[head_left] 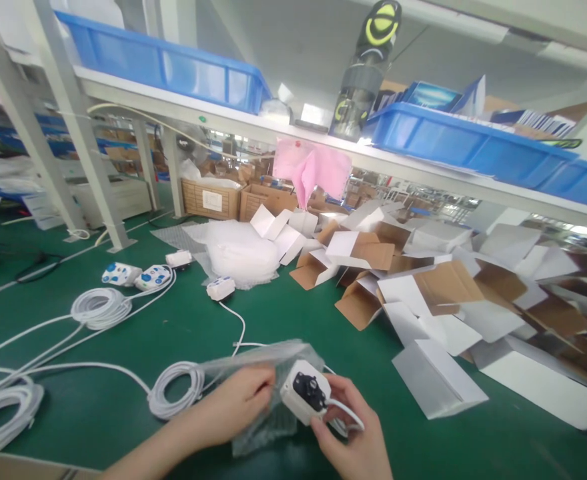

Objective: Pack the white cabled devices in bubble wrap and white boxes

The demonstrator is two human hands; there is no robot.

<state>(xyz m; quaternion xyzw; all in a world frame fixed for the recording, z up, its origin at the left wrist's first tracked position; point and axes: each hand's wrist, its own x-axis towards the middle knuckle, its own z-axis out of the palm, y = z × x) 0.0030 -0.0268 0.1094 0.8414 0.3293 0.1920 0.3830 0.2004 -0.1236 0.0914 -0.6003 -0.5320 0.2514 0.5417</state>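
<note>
Gripped in my right hand [352, 427] is a small white box-shaped electrical unit [293, 395] with a black fitting on its upper face and a white cable at its side. My left hand [248, 400] is closed on a clear plastic bubble-wrap bag [263, 437], just left of the unit. Part of that bag lies behind the unit. Left of my left forearm rests a coiled white cable [176, 390]. Farther up the green table [183, 340], another white unit [221, 288] sits with its cable trailing toward me.
Folded white-and-brown cartons [423, 293] are heaped on the right. A stack of clear bags [243, 253] lies at the back middle. More units with blue-marked faces [121, 274] and coils [101, 308] are at left. Overhead, a shelf carries blue bins [173, 63] and a bottle [366, 73].
</note>
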